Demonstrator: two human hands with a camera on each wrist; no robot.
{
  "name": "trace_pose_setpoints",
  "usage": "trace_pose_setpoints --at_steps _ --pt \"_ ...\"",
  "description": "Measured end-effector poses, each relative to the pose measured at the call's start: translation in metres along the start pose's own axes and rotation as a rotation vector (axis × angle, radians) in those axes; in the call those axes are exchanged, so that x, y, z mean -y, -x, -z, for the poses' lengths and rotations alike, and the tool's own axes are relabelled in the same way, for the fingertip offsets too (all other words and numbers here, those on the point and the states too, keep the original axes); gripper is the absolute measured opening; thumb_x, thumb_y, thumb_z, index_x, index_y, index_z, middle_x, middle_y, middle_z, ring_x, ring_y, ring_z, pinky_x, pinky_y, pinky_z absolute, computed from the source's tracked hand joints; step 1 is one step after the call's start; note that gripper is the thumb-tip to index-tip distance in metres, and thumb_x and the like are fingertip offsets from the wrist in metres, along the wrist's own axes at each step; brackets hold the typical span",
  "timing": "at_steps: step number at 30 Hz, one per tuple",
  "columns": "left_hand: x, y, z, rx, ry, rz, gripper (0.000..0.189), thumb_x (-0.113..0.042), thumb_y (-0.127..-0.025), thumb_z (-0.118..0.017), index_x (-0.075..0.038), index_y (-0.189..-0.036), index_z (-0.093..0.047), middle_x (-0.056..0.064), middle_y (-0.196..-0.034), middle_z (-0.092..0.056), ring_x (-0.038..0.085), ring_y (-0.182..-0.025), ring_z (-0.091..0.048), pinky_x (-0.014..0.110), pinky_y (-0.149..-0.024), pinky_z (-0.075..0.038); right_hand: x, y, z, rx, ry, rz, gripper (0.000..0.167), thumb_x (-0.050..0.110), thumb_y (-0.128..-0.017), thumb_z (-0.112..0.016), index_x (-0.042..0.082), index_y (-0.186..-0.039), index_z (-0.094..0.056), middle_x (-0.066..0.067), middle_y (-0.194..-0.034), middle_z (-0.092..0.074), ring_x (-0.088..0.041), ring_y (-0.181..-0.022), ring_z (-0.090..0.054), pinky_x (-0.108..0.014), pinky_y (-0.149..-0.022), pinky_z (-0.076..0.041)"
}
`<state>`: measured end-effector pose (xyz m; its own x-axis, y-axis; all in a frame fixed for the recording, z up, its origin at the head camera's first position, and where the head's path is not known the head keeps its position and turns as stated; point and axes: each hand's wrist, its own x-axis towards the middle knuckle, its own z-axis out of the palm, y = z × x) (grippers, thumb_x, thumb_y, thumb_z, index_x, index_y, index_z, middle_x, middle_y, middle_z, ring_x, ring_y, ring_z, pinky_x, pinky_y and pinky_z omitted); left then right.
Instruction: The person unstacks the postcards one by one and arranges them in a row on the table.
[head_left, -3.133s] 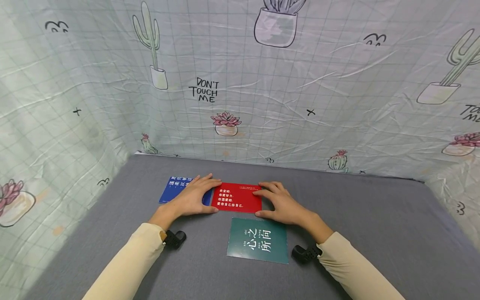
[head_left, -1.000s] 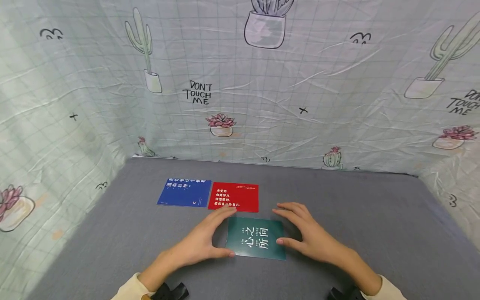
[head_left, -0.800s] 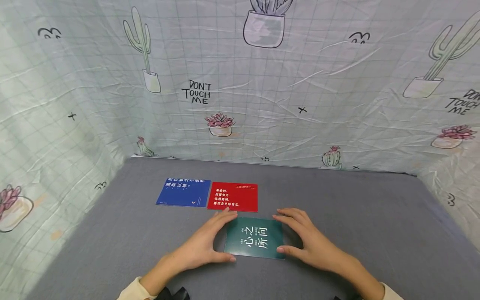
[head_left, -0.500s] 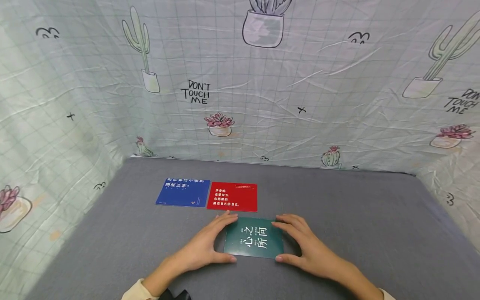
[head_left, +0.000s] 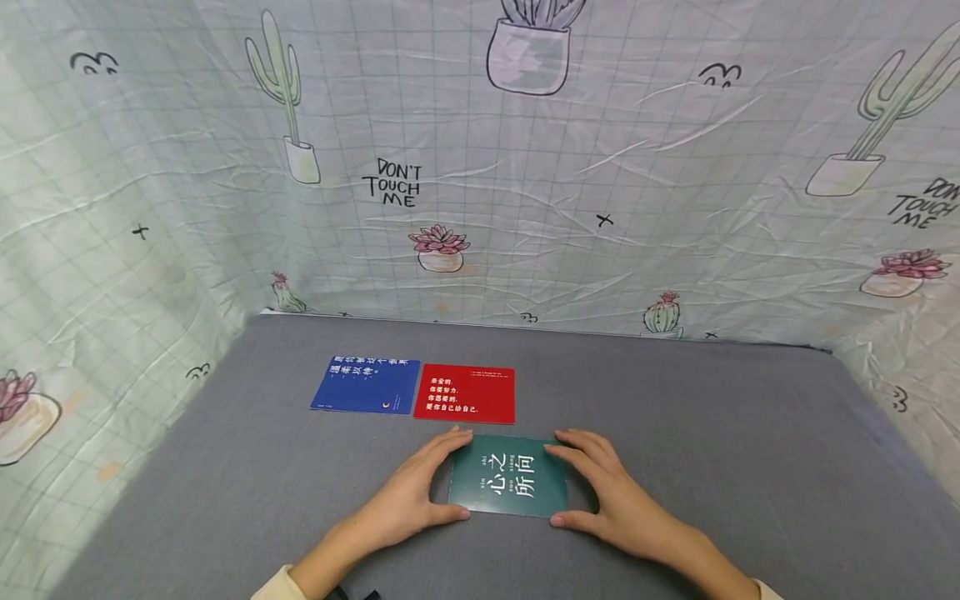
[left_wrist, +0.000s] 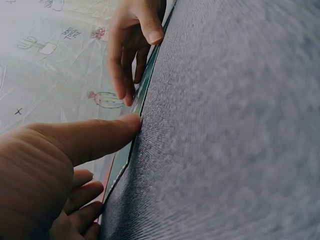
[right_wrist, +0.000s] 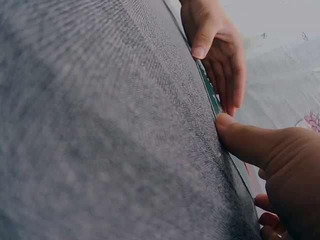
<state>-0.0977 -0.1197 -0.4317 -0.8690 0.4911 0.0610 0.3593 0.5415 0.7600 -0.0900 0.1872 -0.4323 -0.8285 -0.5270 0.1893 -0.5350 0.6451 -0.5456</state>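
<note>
A dark green card with white Chinese characters lies on the grey cloth. My left hand holds its left end, thumb at the near corner and fingertips at the far corner. My right hand holds the right end likewise, thumb on the near edge and index finger over the far corner. In the left wrist view the left thumb touches the thin edge of the green card. The right wrist view shows the right thumb against that same near edge.
A red card and a blue card lie side by side just beyond the green one, towards the left. Grey cloth covers the table. A cactus-printed curtain rises behind and at both sides.
Both hands have left the red and blue cards and come nearer to the green card. Their thumbs and fingers have settled on its two ends. The green card has barely moved.
</note>
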Motion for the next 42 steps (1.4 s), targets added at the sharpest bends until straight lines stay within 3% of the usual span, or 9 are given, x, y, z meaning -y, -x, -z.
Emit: trace_pose_setpoints --at_steps 7,20,34,42 --pt "0.0008 -0.0004 -0.0011 -0.008 -0.008 0.005 0.086 -0.02 -0.071 -0.084 -0.014 -0.144 -0.04 0.004 -0.149 -0.036 0.025 -0.135 -0.034 0.054 -0.105 -0.033 -0.001 -0.0018 -0.0012 -0.015 0.007 -0.008 0.077 0.049 -0.073 -0.078 0.019 -0.138 -0.049 0.002 -0.141 -0.04 -0.015 -0.13 -0.027 -0.048 -0.097 -0.042" --pt "0.0007 -0.0016 -0.0015 -0.019 -0.016 -0.013 0.089 -0.018 -0.069 -0.086 -0.013 -0.145 -0.039 0.003 -0.148 -0.035 0.023 -0.134 -0.035 0.051 -0.106 -0.033 -0.0037 -0.0072 0.0003 -0.005 -0.071 -0.015 0.083 0.046 -0.069 -0.083 0.024 -0.141 -0.046 0.007 -0.132 -0.037 -0.017 -0.123 -0.029 -0.05 -0.093 -0.042" --pt "0.0001 -0.0044 0.0 -0.055 -0.029 -0.037 0.097 -0.016 -0.066 -0.088 -0.01 -0.147 -0.035 0.005 -0.15 -0.031 0.021 -0.135 -0.032 0.048 -0.106 -0.033 -0.0058 -0.0076 0.0 -0.021 -0.092 0.03 0.086 0.04 -0.069 -0.085 0.022 -0.143 -0.043 0.002 -0.135 -0.033 -0.013 -0.124 -0.032 -0.036 -0.098 -0.041" --pt "-0.0009 -0.0038 -0.0006 -0.063 -0.018 -0.06 0.099 -0.014 -0.064 -0.089 -0.016 -0.147 -0.035 -0.003 -0.146 -0.031 0.015 -0.131 -0.034 0.044 -0.104 -0.038 -0.0055 -0.006 -0.0006 0.002 -0.083 -0.01 0.084 0.045 -0.071 -0.082 0.024 -0.142 -0.043 0.007 -0.135 -0.033 -0.013 -0.126 -0.028 -0.045 -0.097 -0.042"
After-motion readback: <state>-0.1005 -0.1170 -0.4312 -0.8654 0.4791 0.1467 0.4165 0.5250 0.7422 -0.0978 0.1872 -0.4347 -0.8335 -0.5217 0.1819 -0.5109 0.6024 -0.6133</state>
